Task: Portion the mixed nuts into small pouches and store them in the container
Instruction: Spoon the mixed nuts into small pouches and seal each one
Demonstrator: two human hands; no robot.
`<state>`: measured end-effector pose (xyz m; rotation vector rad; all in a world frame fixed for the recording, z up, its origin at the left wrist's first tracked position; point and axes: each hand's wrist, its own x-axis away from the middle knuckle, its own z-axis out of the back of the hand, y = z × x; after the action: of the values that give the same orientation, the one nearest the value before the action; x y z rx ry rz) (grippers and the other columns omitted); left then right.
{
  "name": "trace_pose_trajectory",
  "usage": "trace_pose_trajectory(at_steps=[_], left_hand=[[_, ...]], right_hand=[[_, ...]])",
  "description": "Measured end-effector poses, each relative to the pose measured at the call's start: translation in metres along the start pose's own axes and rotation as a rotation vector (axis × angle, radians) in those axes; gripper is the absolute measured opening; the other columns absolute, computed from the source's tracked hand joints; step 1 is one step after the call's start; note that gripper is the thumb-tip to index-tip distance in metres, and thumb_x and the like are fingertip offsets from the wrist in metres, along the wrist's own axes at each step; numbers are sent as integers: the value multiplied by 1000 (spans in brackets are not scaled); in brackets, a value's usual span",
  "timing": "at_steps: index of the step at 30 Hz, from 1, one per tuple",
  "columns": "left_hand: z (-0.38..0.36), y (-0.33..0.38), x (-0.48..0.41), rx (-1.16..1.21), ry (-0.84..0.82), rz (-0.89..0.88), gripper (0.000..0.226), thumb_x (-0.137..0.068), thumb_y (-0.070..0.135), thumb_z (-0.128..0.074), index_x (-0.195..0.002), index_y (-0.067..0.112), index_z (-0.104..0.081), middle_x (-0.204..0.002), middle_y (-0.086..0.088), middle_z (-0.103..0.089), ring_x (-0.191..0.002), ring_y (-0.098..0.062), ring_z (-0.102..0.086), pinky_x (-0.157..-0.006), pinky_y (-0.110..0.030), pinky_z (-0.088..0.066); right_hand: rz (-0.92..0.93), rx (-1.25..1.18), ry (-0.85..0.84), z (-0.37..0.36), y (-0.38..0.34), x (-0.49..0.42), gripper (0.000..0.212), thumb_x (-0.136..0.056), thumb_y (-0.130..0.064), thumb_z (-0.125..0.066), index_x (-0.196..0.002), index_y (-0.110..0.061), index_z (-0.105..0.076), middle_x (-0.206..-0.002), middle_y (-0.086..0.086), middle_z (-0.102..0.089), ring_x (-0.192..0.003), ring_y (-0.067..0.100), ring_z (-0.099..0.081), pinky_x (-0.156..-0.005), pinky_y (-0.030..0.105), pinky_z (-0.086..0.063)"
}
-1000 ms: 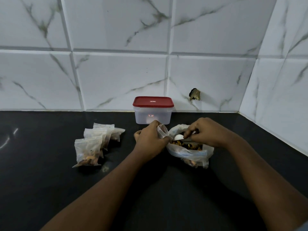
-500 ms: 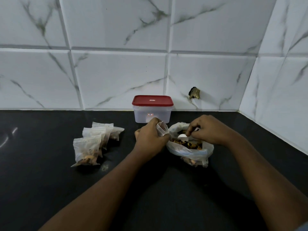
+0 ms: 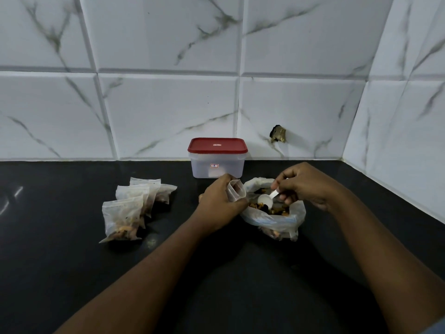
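Mid-portioning here, and there is more to come. The left hand [image 3: 220, 201] grips a small pouch [image 3: 236, 190], fingers curled round it, its mouth open and turned toward the right hand [image 3: 303, 186]. That hand pinches the handle of a white scoop [image 3: 265, 201], whose bowl dips at the mixed nuts [image 3: 277, 209] in the big bag [image 3: 274, 221]. The bag sits open on the worktop [image 3: 72, 273], just below the right hand and right beside the left. The bowl shows white, so I judge it carries no load yet, and this pouch looks unfilled. Off to the left of the left hand, well apart from it, lie the filled pouches [image 3: 124, 214]. They are a small overlapping cluster, three or four as far as I can tell, each with nuts in the bottom. So several portions are done. What's left, by my reading, is a fair amount: the big bag holds plenty of nuts, and the pouch in hand needs filling and closing. Storing hasn't begun either. The container [image 3: 216, 166] stands just beyond the left hand against the wall, with its red lid [image 3: 217, 145] on and nothing visible inside through the cloudy wall. All the filled pouches have yet to go in.
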<state>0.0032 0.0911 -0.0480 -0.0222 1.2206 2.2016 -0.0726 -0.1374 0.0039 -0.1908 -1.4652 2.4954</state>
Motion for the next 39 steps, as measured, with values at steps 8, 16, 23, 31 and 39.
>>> trace_pose_trajectory(at_steps=[8,16,23,31,39], left_hand=[[-1,-3,0,5,-24,6,40,-85,40,-80,-119,34,-58,-111,16,-63,-106,-5,-61,-101,-45,-53],[-2,-3,-1,21,-18,12,40,-87,44,-79,-120,32,-59,-112,16,-64,-107,-6,-61,-102,-46,-53],[0,-1,1,60,-19,11,39,-89,41,-79,-120,31,-59,-112,15,-64,-106,-5,-62,-97,-36,-54],[-1,-3,2,174,39,4,34,-81,40,-85,-106,31,-63,-100,11,-70,-91,-5,-67,-77,-27,-54],[1,0,2,154,10,23,40,-83,34,-83,-114,28,-59,-109,12,-65,-101,-7,-64,-85,-29,-54]], right_hand=[[-69,-206,-35,-4,-1,0,11,-97,5,-61,-100,11,-70,-86,30,-75,-60,19,-63,-54,27,-54],[-144,-426,-37,-5,6,-6,12,-93,9,-63,-101,14,-70,-81,26,-72,-59,18,-64,-52,23,-54],[-39,-585,-36,-1,-3,-3,14,-94,8,-59,-100,6,-71,-86,24,-73,-63,17,-64,-52,22,-52],[309,-103,-178,-24,-15,11,20,-89,7,-73,-104,-4,-81,-100,11,-81,-93,27,-76,-90,36,-61],[429,69,-25,-8,-18,14,26,-87,2,-75,-100,-19,-83,-105,-7,-81,-106,14,-74,-102,44,-57]])
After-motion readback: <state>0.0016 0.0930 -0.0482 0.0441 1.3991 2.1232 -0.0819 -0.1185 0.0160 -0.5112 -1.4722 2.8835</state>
